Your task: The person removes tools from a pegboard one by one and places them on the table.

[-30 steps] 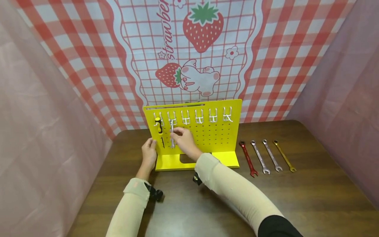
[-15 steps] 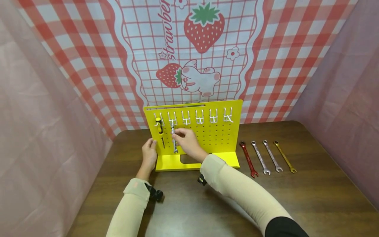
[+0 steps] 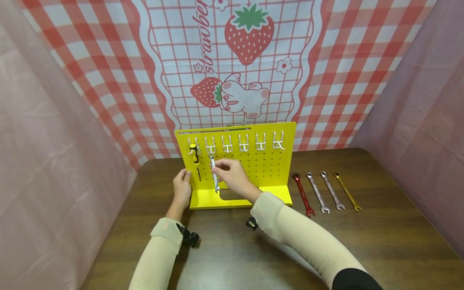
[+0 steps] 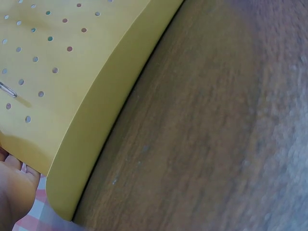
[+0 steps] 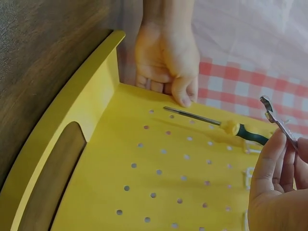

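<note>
My right hand point(image 3: 233, 177) pinches a silver combination wrench point(image 3: 215, 177) between thumb and fingers, in front of the yellow pegboard point(image 3: 253, 165). The wrench hangs nearly upright, its top end just below the second hook point(image 3: 210, 146) from the left and apart from it. In the right wrist view its open end point(image 5: 267, 107) sticks out past my fingers. My left hand point(image 3: 182, 188) grips the board's left edge, thumb on the front; the other fingers are partly hidden behind it. A yellow-and-black screwdriver point(image 3: 194, 154) hangs on the leftmost hook, beside the wrench.
To the right of the board, a red wrench point(image 3: 303, 195), two silver wrenches point(image 3: 318, 193) and a gold wrench point(image 3: 348, 192) lie in a row on the wooden table point(image 3: 224, 253). Several white hooks line the board's top. A checked cloth point(image 3: 333, 100) hangs behind.
The silver wrench has come off the second hook, moving down and towards me in my right hand, which also shifted slightly right. The left hand has stayed on the board's edge.
</note>
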The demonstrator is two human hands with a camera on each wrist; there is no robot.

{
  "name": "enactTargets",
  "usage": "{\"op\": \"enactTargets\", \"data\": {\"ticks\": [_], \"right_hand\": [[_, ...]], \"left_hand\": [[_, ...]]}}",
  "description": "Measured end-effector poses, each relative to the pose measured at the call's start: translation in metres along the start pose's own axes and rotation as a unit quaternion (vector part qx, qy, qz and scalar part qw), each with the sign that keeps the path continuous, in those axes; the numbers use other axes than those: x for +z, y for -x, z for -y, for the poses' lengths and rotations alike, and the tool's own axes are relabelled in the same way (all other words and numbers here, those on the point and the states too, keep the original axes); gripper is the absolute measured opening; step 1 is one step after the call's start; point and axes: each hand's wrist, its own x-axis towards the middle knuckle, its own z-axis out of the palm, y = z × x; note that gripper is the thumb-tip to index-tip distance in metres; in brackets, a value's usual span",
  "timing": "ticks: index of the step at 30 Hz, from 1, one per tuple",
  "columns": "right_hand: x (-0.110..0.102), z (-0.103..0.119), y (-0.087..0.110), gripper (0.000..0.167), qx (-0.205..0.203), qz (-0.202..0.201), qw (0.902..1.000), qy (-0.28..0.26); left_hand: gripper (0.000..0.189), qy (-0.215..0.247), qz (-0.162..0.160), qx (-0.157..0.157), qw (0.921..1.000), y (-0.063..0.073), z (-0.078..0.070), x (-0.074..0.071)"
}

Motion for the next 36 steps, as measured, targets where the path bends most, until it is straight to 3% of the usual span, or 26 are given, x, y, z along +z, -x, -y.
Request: {"op": "enactTargets", "data": {"ticks": [7,14,27,36], "right_hand": [[-0.015,0.007,0.016,0.018,-0.012,0.003,0.9999,0.004],[-0.05,0.011,0.044,0.016,0.02,-0.006,0.9998,0.005],[-0.12,-0.012,0.078,0.019,0.061,-0.043,0.9956,0.057],[-0.168,-0.024,0.095,0.023,0.08,-0.105,0.9858,0.105]], "left_hand": [[0.026,-0.001,-0.001,-0.003,1.0,0.0,0.001,-0.001],[0.028,-0.003,0.002,-0.001,1.0,0.002,-0.001,0.0],[0.027,-0.002,-0.003,-0.003,1.0,0.0,0.001,-0.002],[0.028,-0.004,-0.007,0.013,0.9999,0.002,0.0,0.001]]}}
